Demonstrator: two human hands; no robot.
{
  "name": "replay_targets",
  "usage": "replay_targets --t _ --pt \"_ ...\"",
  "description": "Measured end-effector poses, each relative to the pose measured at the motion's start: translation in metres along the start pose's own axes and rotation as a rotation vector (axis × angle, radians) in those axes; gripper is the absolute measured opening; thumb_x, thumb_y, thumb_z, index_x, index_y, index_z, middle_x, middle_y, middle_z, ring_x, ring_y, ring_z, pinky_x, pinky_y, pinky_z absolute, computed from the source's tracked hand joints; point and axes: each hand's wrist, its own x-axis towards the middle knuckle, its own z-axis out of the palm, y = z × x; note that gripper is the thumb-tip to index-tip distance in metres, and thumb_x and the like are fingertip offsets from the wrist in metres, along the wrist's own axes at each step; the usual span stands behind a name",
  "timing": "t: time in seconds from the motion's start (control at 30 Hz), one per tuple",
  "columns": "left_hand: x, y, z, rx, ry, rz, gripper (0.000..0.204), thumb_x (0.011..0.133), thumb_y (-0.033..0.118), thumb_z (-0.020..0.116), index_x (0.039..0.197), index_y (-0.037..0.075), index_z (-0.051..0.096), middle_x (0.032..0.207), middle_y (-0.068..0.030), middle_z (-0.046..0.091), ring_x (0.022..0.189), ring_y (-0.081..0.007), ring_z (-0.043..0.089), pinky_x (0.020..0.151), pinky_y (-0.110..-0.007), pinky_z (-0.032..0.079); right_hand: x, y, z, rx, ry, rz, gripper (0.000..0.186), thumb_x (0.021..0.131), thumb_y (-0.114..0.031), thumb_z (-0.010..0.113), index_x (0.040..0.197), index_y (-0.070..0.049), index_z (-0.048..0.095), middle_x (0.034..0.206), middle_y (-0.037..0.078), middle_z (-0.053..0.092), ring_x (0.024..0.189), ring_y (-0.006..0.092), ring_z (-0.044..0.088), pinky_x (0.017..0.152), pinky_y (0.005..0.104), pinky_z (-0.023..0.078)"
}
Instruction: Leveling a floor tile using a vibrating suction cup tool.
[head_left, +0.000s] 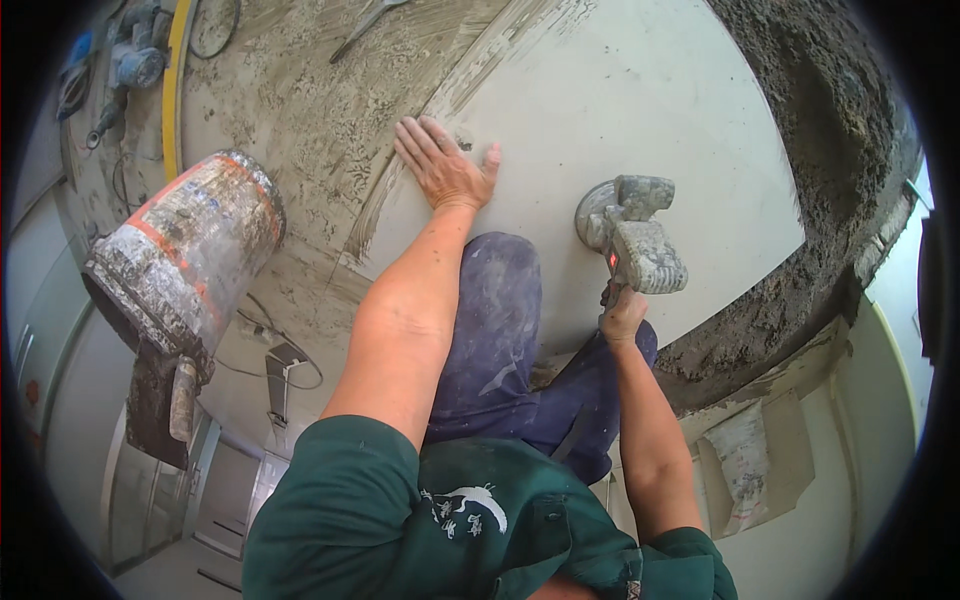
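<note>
A large pale tile point(680, 100) lies below me, its left edge smeared with grey adhesive. My left hand point(445, 165) rests flat near that edge, fingers stretched out and thumb spread. My right hand point(624, 315) grips the handle of a dusty power tool point(648, 250), which has a round pad sitting on the tile and a small red light. My knees, in dusty dark trousers, are at the tile's near edge.
A mortar-crusted bucket point(195, 240) with a trowel point(145, 400) stands at left. Behind it are a yellow straightedge point(172, 120), another power tool point(138, 65) and cables. A metal tool point(362, 25) lies at top. Rough dark mortar point(840, 120) borders the tile's right side.
</note>
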Motion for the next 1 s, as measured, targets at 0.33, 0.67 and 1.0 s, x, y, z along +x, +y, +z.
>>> replay_targets --t 0.33,0.67,1.0 --pt "0.002 -0.001 0.003 0.058 0.009 -0.002 0.119 0.084 0.074 0.047 0.151 -0.019 0.013 0.159 -0.0403 0.01 0.152 -0.051 0.001 0.124 -0.059 0.0 0.005 -0.001 0.001 -0.079 0.027 -0.148 0.007 0.084 0.002 0.058 0.087 -0.004 0.054 0.064 0.011 0.061 0.056 0.0332 0.062 0.051 0.0446 0.046" --pt "0.0 0.003 0.01 -0.026 0.016 -0.016 0.118 0.085 0.074 0.046 0.155 -0.013 0.008 0.162 -0.0362 0.007 0.153 -0.0494 0.0 0.124 -0.06 0.001 -0.008 0.006 0.004 -0.083 0.051 -0.065 0.009 0.093 -0.01 0.053 0.091 -0.007 0.061 0.067 0.012 0.065 0.063 0.0354 0.064 0.058 0.045 0.05" --pt "-0.004 -0.005 0.023 0.029 0.182 0.043 0.116 0.088 0.076 0.042 0.153 -0.016 0.016 0.16 -0.0383 0.013 0.152 -0.0489 0.008 0.124 -0.058 0.003 0.009 -0.027 -0.006 0.232 0.018 0.358 0.05 0.094 -0.052 0.056 0.083 -0.006 0.073 0.075 0.019 0.069 0.073 0.0388 0.069 0.07 0.0455 0.052"
